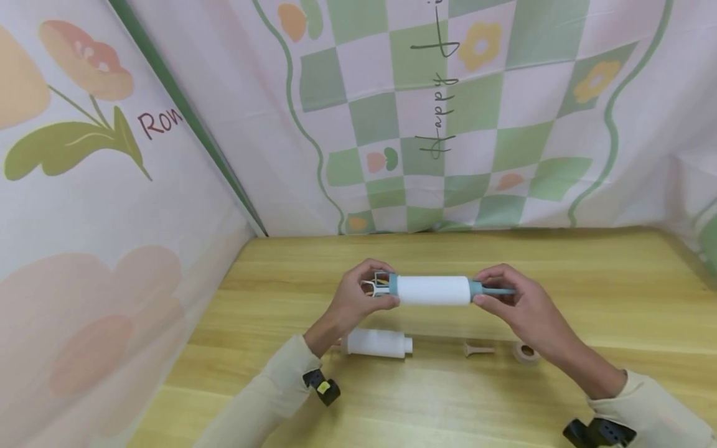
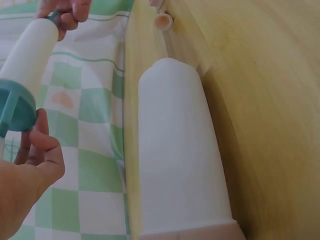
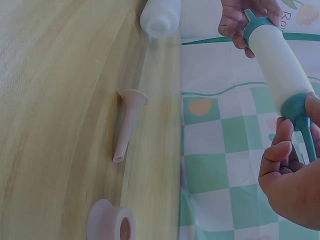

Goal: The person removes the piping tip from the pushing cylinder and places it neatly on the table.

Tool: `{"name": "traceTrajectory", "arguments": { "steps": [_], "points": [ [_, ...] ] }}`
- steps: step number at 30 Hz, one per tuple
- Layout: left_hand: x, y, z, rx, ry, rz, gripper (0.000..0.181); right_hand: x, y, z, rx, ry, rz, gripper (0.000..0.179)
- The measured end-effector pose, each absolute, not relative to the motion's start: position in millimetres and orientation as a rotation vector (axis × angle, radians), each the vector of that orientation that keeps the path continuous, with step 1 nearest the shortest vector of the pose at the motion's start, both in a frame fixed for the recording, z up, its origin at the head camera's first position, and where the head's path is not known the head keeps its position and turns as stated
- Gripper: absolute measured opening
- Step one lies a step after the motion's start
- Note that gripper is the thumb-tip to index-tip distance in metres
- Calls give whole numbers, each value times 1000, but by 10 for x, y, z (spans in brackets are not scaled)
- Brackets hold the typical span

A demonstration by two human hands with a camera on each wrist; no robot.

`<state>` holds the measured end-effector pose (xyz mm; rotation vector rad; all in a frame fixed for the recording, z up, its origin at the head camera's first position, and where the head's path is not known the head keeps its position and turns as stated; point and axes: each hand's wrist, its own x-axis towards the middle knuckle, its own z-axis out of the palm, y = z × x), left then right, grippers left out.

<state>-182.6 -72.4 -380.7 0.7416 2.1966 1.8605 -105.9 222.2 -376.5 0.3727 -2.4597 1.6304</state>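
Observation:
Both hands hold a large syringe-like dispenser level above the table; it has a white barrel (image 1: pixel 434 290) and teal end caps. At its left end, my left hand (image 1: pixel 354 295) pinches the teal collar (image 1: pixel 393 284), beside a frame-shaped handle. My right hand (image 1: pixel 523 305) grips the other end, at the base of a thin teal nozzle (image 3: pixel 306 137), between thumb and fingers. Below, a second white barrel (image 1: pixel 376 343) lies on its side, with a pink part at its left end. To its right lie a pink nozzle (image 3: pixel 128 117) and a pink ring cap (image 3: pixel 102 220).
A wood-grain table (image 1: pixel 448 404) runs back to a hanging cloth (image 1: pixel 370 74) with green checks and flowers. Another printed cloth (image 1: pixel 168 261) closes off the left side. Each wrist wears a small black camera (image 1: pixel 327 389).

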Motion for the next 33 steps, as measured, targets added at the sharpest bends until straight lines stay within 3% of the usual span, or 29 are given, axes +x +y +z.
{"name": "traceTrajectory", "arguments": {
  "steps": [14,33],
  "points": [
    [-1808,-732,-3814,712,2191,1889,43,-1077,2237,-3763,328,-2484,1686,42],
    [-1801,-735,-3834,704,2178,1896,43,-1076,2214,-3755,173,-2472,1758,38]
  ]
}}
